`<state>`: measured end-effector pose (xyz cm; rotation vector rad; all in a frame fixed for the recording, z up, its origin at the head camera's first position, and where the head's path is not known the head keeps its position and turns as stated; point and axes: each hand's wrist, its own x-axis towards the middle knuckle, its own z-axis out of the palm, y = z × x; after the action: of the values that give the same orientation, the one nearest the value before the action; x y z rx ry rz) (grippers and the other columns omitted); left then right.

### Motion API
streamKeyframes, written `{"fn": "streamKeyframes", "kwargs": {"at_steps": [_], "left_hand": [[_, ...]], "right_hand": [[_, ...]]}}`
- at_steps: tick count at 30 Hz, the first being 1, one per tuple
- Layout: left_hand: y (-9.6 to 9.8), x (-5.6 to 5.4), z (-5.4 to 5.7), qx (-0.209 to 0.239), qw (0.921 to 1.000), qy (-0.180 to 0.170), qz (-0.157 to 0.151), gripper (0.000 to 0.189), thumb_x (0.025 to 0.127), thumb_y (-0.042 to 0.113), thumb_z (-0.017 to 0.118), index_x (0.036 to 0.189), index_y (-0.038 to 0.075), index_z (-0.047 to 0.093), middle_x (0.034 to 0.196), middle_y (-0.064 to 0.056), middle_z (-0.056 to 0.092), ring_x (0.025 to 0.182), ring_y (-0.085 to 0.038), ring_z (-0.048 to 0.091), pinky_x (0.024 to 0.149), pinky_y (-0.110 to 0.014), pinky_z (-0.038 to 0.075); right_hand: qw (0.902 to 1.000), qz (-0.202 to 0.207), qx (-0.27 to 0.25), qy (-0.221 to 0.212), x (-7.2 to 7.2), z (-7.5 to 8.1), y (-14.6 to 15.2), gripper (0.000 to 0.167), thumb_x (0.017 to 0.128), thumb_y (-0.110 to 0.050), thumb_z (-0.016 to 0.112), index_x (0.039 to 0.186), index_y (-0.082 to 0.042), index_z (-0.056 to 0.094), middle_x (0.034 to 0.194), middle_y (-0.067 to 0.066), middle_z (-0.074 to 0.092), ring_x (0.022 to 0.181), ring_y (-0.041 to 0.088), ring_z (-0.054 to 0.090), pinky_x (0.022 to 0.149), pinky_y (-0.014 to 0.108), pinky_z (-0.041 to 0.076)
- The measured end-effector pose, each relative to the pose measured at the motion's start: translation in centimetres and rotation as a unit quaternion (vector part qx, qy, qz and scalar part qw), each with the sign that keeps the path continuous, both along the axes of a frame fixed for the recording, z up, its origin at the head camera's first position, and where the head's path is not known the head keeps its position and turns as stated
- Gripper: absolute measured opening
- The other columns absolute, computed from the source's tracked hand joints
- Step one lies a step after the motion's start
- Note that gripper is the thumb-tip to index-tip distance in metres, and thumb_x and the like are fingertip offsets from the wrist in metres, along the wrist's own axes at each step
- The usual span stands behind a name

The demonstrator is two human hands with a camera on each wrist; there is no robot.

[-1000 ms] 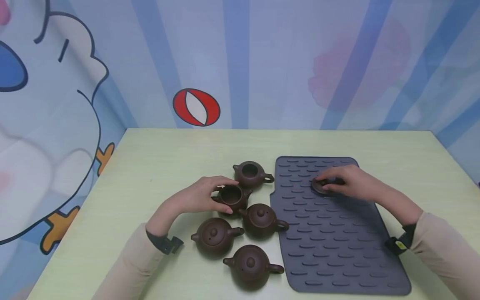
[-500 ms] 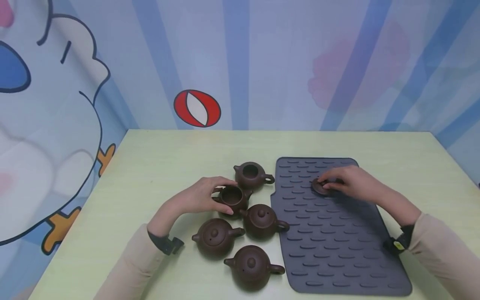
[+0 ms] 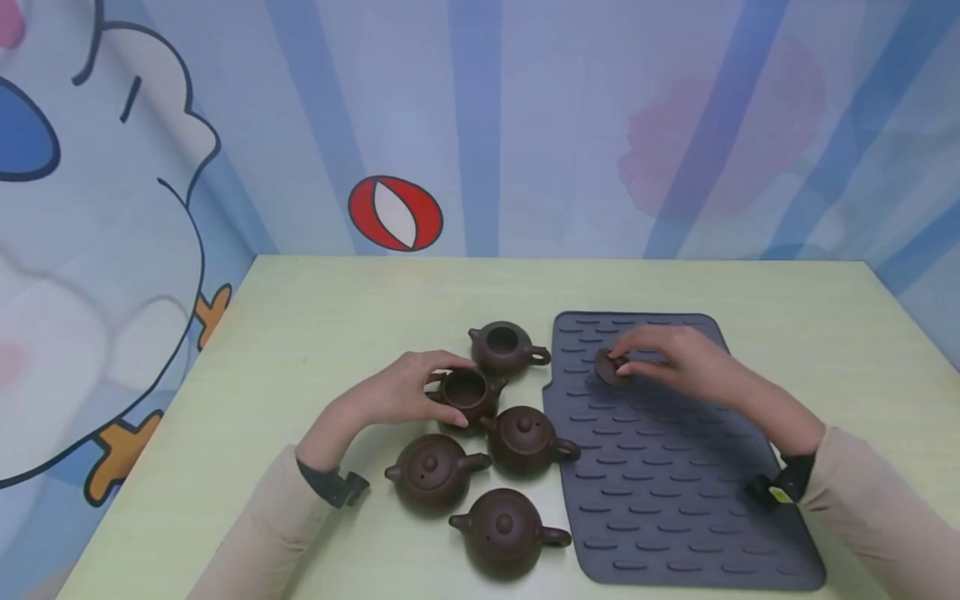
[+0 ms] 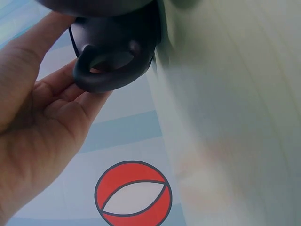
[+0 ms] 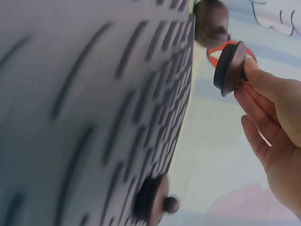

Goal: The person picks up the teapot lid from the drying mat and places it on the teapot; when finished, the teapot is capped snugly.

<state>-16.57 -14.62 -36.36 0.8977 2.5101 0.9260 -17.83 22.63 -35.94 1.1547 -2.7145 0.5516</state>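
My left hand [image 3: 408, 387] holds a dark brown lidless teapot [image 3: 467, 388] by its sides, thumb at the front and fingers behind. Its looped handle [image 4: 110, 84] faces the palm in the left wrist view. Between thumb and fingers, my right hand [image 3: 675, 354] pinches the knob of a round teapot lid [image 3: 611, 368]. That lid is raised above the grey ridged mat [image 3: 675, 500], its underside apart from the surface, as the right wrist view shows. A second lid [image 5: 153, 202] lies on the mat; the right hand hides it in the head view.
Behind the held pot stands another lidless teapot [image 3: 502, 346]. Three lidded teapots, one at the mat's edge [image 3: 525, 442], one at left [image 3: 429, 473] and one in front [image 3: 502, 533], stand close by on the pale table [image 3: 337, 308]. A patterned wall [image 3: 540, 125] rises behind.
My right hand has lifted the lid off the mat and carried it a little to the left, toward the teapots. The left hand keeps its hold on the lidless teapot without moving.
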Motion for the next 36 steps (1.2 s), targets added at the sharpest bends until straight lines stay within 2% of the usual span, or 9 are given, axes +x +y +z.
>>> {"fn": "streamKeyframes", "kwargs": {"at_steps": [6, 13, 23, 30, 36], "left_hand": [[0.0, 0.0, 0.1, 0.0, 1.0, 0.008, -0.002, 0.068, 0.073, 0.029, 0.08, 0.13, 0.007, 0.052, 0.13, -0.008, 0.055, 0.123, -0.024, 0.049, 0.1, -0.041, 0.043], [0.1, 0.2, 0.3, 0.0, 0.9999, 0.013, -0.004, 0.067, 0.073, 0.029, 0.08, 0.13, 0.006, 0.052, 0.129, -0.009, 0.055, 0.122, -0.025, 0.049, 0.099, -0.041, 0.043], [0.4, 0.1, 0.5, -0.002, 0.9996, 0.028, -0.011, 0.066, 0.074, 0.031, 0.08, 0.129, 0.006, 0.053, 0.128, -0.008, 0.056, 0.121, -0.024, 0.051, 0.098, -0.042, 0.044], [0.5, 0.0, 0.6, -0.003, 0.9998, 0.018, -0.01, 0.066, 0.073, 0.029, 0.08, 0.129, 0.007, 0.053, 0.128, -0.008, 0.056, 0.121, -0.023, 0.051, 0.098, -0.04, 0.044], [0.5, -0.2, 0.5, -0.004, 0.9999, 0.008, -0.007, 0.066, 0.074, 0.029, 0.08, 0.13, 0.007, 0.052, 0.128, -0.006, 0.056, 0.121, -0.023, 0.051, 0.1, -0.036, 0.043]], "right_hand": [[0.9995, 0.015, -0.017, 0.022, 0.5, 0.5, -1.7, 0.023, 0.081, -0.013, 0.071, 0.104, -0.016, 0.068, 0.104, 0.001, 0.067, 0.088, 0.018, 0.064, 0.072, 0.035, 0.053], [0.9986, 0.029, -0.029, 0.034, 0.5, 0.9, -3.4, 0.023, 0.082, -0.019, 0.071, 0.105, -0.019, 0.069, 0.105, -0.001, 0.067, 0.091, 0.014, 0.065, 0.071, 0.033, 0.053], [0.9896, 0.111, -0.063, 0.067, -0.2, 1.3, -7.1, 0.026, 0.079, -0.018, 0.074, 0.104, -0.014, 0.071, 0.101, 0.0, 0.069, 0.088, 0.013, 0.065, 0.071, 0.03, 0.053], [0.982, 0.15, -0.088, 0.073, -0.4, 1.4, -9.9, 0.026, 0.079, -0.018, 0.074, 0.104, -0.011, 0.071, 0.1, 0.001, 0.07, 0.083, 0.012, 0.066, 0.064, 0.026, 0.052], [0.9761, 0.18, -0.099, 0.071, -0.5, 1.0, -11.7, 0.025, 0.081, -0.017, 0.072, 0.105, -0.011, 0.071, 0.105, 0.003, 0.069, 0.091, 0.013, 0.066, 0.071, 0.027, 0.054]]}}
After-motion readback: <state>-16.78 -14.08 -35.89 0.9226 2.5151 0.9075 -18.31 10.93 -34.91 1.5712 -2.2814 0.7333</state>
